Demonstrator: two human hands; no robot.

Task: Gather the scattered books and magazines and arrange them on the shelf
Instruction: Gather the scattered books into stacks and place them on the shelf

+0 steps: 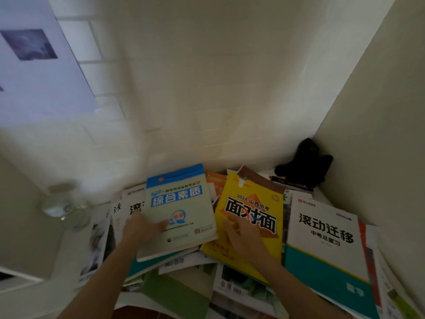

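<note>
Nearest, below both wrists: loose magazines [243, 288] and a green cover [174, 293], overlapping in a heap. Left hand [140, 229] gripping the lower left corner of the blue-and-white book [179, 210], thumb curled over the cover, fingers hidden underneath; book tilted, lifted off the pile at its left edge. Right hand [243, 240] laid flat on the yellow book [250, 222], fingers nearly straight, pressing on the cover below the big black characters. Right of the right hand, just beside the yellow book: white-and-teal book [326, 240], flat, face up. Left of the left hand: more white covers [128, 208], partly buried under the blue-and-white book. Farther left, apart from the pile: clear glass jar [64, 208], blurred. Beyond the right hand, in the corner where two walls meet: black object [303, 162], too dark to identify. Far upper left on the wall: pale poster [39, 65].
</note>
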